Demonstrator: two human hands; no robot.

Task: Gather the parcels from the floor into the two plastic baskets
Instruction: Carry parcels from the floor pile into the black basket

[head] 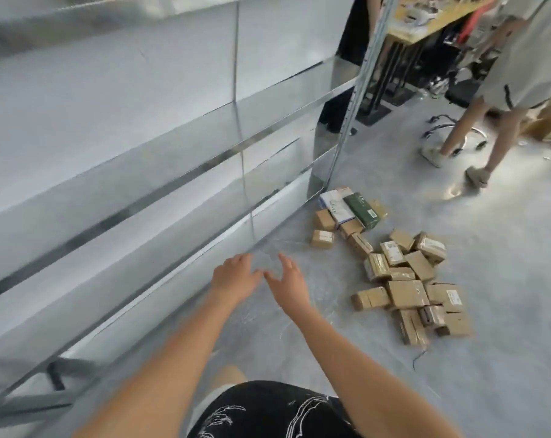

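Several brown cardboard parcels (407, 294) lie scattered on the grey floor at right of centre. Beyond them a green box (362, 210) and a white box (336, 205) rest among more small parcels by the shelf's corner post. My left hand (234, 278) and my right hand (288, 282) reach forward side by side above bare floor, left of the pile, fingers spread and holding nothing. No plastic basket is in view.
A metal shelf rack (173, 137) with bare shelves fills the left side. Another person's legs (476, 134) stand at the upper right beside a swivel chair base (448, 134). A wooden table (432, 23) with clutter stands behind.
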